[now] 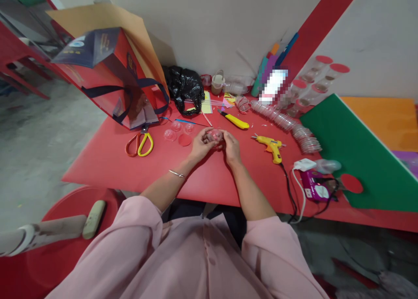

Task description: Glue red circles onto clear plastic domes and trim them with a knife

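Between both hands, just above the red table (209, 181), is a clear plastic dome lid (215, 136). My left hand (203, 145) wraps its fingers around the left side of the lid. On the opposite side, my right hand (231, 146) grips its edge. Left of my hands lie several more clear domes (170, 135) around a flat red disc (184, 139). A yellow utility knife (235, 119) rests beyond my right hand. Farther right lies a yellow glue gun (271, 146) with a black cord. Scissors (139, 144) with one red and one yellow handle lie to the left.
A red paper bag (111, 81) stands at the back left beside a black plastic bag (184, 88). A row of nested clear cups (284, 120) curves along the right. Green board (365, 155), a purple box (316, 186) and capped clear containers (321, 68) occupy the right side.
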Demonstrator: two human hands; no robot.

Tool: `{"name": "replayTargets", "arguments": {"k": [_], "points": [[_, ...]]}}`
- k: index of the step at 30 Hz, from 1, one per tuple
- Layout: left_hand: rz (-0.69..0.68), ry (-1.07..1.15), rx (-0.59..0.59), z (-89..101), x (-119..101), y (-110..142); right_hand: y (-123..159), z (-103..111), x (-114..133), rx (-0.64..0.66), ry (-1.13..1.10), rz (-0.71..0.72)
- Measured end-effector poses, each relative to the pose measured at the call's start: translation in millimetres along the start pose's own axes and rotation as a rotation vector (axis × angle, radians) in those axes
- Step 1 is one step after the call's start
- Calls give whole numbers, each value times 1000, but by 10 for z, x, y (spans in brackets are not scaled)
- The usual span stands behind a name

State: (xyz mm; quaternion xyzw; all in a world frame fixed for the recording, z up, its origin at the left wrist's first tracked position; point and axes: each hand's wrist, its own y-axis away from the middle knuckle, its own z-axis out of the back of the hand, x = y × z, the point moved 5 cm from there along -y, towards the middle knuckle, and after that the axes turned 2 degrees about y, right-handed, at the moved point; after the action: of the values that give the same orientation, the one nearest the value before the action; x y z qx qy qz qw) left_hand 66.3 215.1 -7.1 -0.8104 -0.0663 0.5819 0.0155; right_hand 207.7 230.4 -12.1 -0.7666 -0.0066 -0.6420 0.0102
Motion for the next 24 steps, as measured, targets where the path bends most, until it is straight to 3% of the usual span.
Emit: {"name": "replayTargets", "arguments": {"k": [9,17,24], "points": [[37,45,-12,-12,-41,22,62,-17,102,59,-25,-44],[20,52,-11,-4,-7,-2,88,-37,125,34,-19,-53],[-54,-6,12,-12,-47,11,66,-43,67,60,-38,-35]]}}
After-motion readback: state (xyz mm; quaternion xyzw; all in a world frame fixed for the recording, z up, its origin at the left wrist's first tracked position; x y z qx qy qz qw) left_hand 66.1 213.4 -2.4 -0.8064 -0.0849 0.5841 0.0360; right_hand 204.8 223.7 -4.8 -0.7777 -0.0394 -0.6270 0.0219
